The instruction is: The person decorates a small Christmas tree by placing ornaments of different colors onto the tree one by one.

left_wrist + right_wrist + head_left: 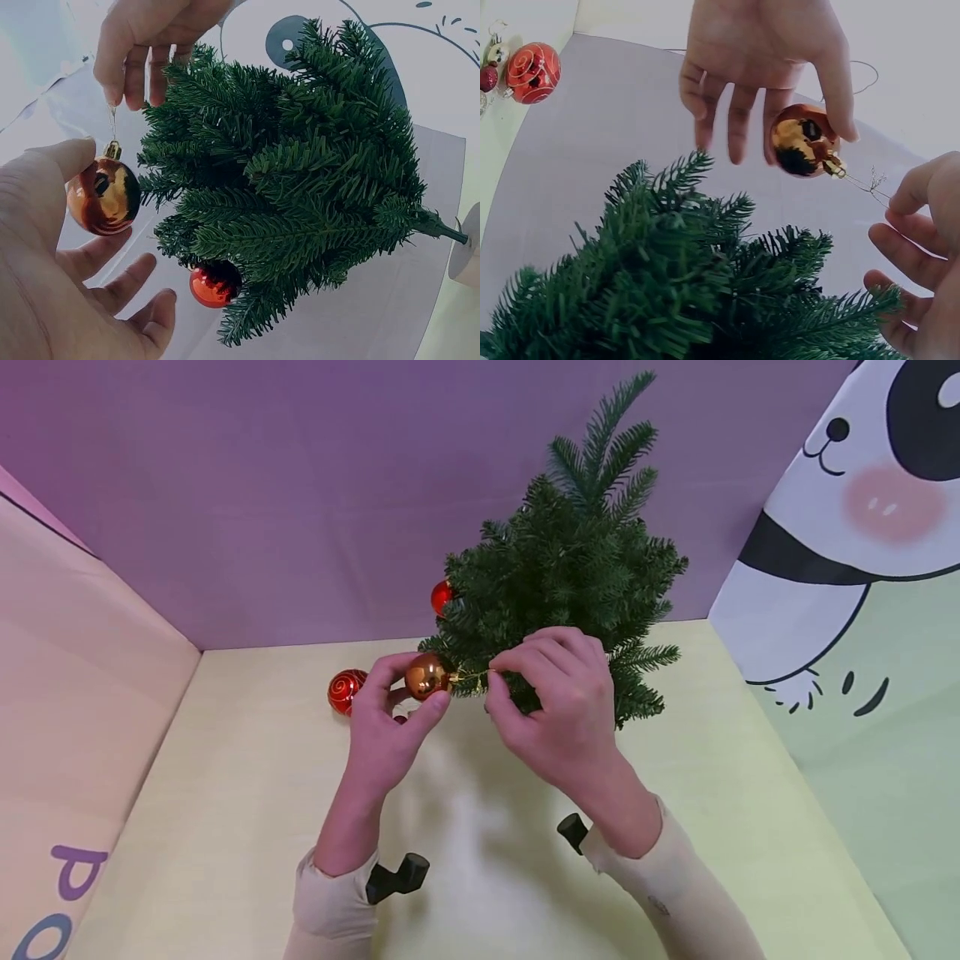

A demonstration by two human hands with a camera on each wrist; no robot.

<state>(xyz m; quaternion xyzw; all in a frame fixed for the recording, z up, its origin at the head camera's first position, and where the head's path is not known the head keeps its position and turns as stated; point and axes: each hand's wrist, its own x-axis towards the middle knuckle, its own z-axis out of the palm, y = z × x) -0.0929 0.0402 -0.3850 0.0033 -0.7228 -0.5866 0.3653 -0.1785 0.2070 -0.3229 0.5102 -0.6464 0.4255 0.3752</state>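
A shiny copper-gold bauble [427, 677] is held between the thumb and fingers of my left hand [386, 727], in front of a small artificial Christmas tree [562, 568]. My right hand [558, 706] pinches the end of the thin gold hanging string [873, 189] between thumb and forefinger, drawing it out from the bauble's cap [112, 150]. In the left wrist view the other left fingers spread loosely below the bauble. A plain red bauble [215, 284] hangs on the tree's left side.
A red bauble with swirl lines [347, 692] lies on the table [247, 793] left of my left hand. Beside it, in the right wrist view, are a small gold bauble [497, 54] and a dark red one [488, 78]. Purple cloth [315, 502] stands behind the tree.
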